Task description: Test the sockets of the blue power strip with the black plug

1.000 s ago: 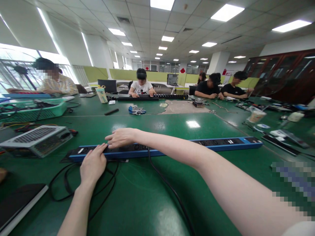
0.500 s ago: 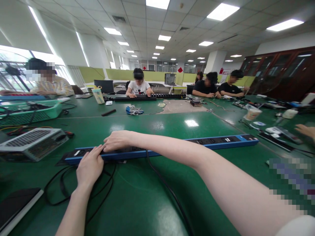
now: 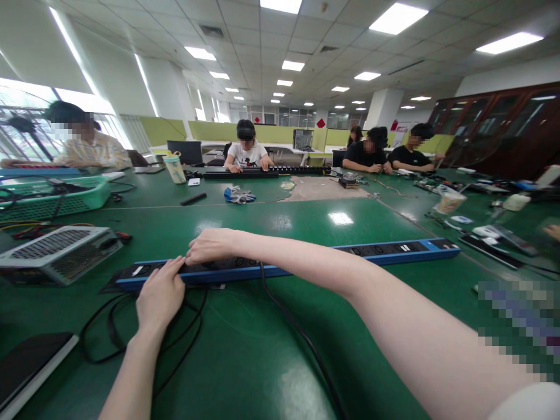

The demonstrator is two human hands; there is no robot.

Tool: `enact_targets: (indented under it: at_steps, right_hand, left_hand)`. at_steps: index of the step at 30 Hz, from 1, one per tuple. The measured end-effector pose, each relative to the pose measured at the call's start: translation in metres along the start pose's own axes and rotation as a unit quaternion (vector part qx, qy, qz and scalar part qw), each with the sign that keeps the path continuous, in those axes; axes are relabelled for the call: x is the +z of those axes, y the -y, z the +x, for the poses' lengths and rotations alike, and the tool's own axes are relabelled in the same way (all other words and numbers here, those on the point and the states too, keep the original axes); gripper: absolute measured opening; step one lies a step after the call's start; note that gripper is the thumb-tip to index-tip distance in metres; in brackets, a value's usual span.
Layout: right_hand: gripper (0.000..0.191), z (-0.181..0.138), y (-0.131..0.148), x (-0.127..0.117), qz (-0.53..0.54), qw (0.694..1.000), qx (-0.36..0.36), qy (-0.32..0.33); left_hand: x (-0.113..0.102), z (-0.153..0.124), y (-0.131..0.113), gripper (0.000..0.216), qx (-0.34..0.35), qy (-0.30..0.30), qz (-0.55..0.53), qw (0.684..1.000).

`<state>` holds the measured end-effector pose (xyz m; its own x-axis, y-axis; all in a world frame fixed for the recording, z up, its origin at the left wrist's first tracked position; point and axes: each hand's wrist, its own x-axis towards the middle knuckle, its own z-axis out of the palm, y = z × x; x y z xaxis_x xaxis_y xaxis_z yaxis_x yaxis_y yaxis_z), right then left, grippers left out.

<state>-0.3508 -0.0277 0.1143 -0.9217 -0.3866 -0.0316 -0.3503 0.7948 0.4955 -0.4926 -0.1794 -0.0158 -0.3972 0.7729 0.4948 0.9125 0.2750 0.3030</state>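
A long blue and black power strip (image 3: 378,251) with a row of sockets lies across the green table in front of me. My left hand (image 3: 161,291) grips it near its left end, fingers over the top and the wrist toward me. Beside it, my right hand (image 3: 209,246) is curled down on the strip, its forearm crossing over the middle. Whatever its fingers pinch is hidden behind the hand. A black cable (image 3: 292,324) runs from the strip's front toward me. Another black cable (image 3: 86,344) loops below my left hand.
To the left are a metal power supply unit (image 3: 61,254), a green basket (image 3: 79,198) and a black-covered item (image 3: 35,367). Gloves (image 3: 238,195) and a cup (image 3: 175,168) stand farther off. Several people sit around the table. Small parts and a cup (image 3: 450,202) lie at right.
Both my hands stay at the same place on the strip, with only a very slight shift of the right. At the far right, another person's hand has drawn back toward the frame edge.
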Motion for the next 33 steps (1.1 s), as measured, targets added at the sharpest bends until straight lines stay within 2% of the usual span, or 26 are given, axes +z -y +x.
enact_targets:
  at_steps: [3,8,11,17,22,27,33]
  right_hand:
    - [0.022,0.001,-0.001,0.004,0.001,1.0,-0.012,-0.018]
    - [0.021,0.006,0.0,0.002,0.017,1.0,0.001,0.015]
    - [0.02,0.004,0.001,0.002,0.028,1.0,0.004,0.007]
    - [0.017,-0.001,0.003,0.01,0.035,0.998,0.047,0.011]
    - [0.013,0.004,0.008,0.007,0.031,0.999,0.007,0.012]
    - [0.014,0.004,0.008,0.003,0.032,0.999,0.017,0.015]
    - [0.015,0.003,0.006,0.012,0.044,0.999,0.027,0.006]
  left_hand:
    - [0.0,0.0,0.0,0.053,0.006,0.001,0.008,1.0]
    - [0.001,0.0,-0.001,0.054,0.0,-0.003,0.011,1.0]
    - [0.002,0.001,0.001,0.054,0.003,-0.003,0.006,1.0]
    - [0.005,0.002,0.003,0.054,0.007,0.0,-0.011,1.0]
    - [0.003,0.001,0.001,0.054,-0.008,-0.007,-0.016,1.0]
    - [0.004,0.001,0.001,0.055,-0.005,-0.009,-0.011,1.0]
    - [0.006,0.002,0.002,0.053,0.008,-0.002,0.001,1.0]
